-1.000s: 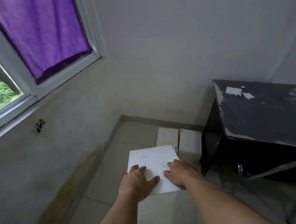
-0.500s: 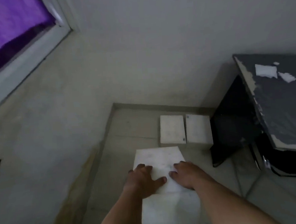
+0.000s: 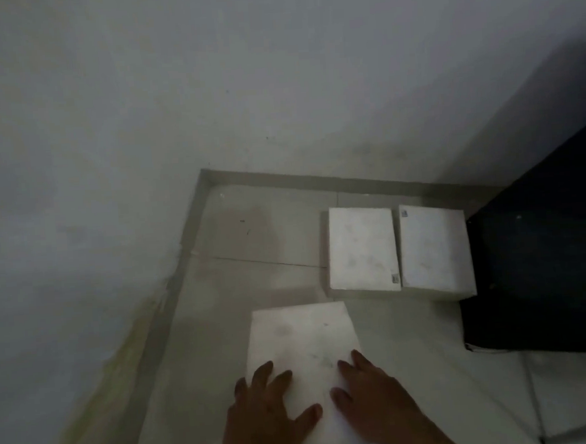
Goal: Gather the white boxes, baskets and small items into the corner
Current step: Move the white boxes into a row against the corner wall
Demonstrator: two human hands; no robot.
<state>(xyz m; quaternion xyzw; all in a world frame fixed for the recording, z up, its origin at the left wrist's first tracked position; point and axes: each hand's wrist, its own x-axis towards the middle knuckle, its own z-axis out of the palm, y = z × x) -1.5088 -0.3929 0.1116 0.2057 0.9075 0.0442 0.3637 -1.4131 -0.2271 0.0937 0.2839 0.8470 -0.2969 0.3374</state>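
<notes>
Left hand (image 3: 264, 417) and right hand (image 3: 376, 400) lie flat, fingers spread, on the near end of a white box (image 3: 302, 341) on the tiled floor (image 3: 252, 245). Farther right, a second box (image 3: 362, 248) and a third box (image 3: 434, 247) sit side by side, just beside dark furniture (image 3: 544, 258).

Both hands (image 3: 317, 416) flat on white box (image 3: 300, 338)

white box (image 3: 303, 351) lying flat, near end under left hand (image 3: 262, 416) and right hand (image 3: 374, 398), second white box (image 3: 362, 248) ahead of right hand, third white box (image 3: 434, 247) touching its right side, small corner label on each
</notes>
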